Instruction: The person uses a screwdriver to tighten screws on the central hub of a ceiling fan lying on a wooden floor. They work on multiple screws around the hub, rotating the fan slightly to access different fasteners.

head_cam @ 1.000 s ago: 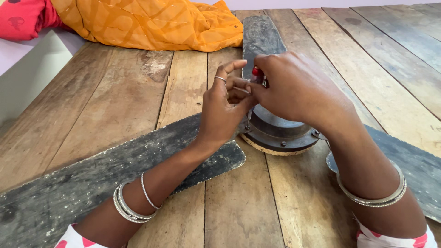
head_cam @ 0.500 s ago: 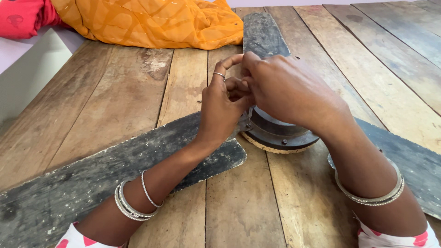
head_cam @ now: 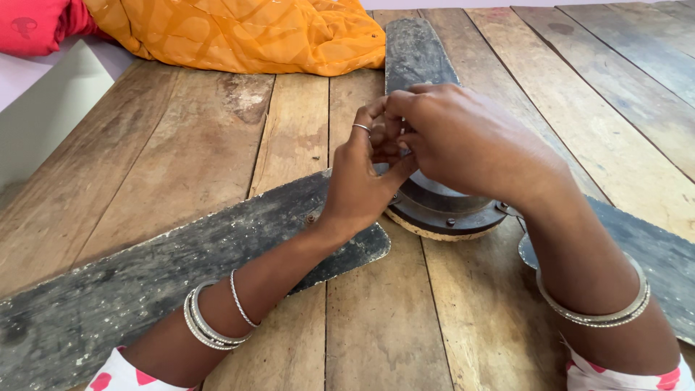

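Observation:
An old ceiling fan lies on a plank table (head_cam: 181,145), with its round metal motor hub (head_cam: 441,213) in the middle. Both my hands meet just above the hub. My right hand (head_cam: 470,141) is curled over, fingers closed, and it covers whatever is between the fingertips. My left hand (head_cam: 358,185), with a ring on one finger, touches the right hand's fingertips, thumb and fingers pinched inward. One dusty dark blade (head_cam: 145,289) runs to the near left under my left forearm. A second blade (head_cam: 416,51) points away, and a third (head_cam: 651,253) lies under my right wrist.
A crumpled orange cloth (head_cam: 246,32) lies at the table's far edge, touching the tip of the far blade. A red cloth (head_cam: 36,25) sits at the far left corner. Past the table's left edge is a pale surface (head_cam: 43,123).
A small red thing showed between the fingertips one second ago; the right hand has since closed over it. Both hands have shifted slightly left and away over the hub.

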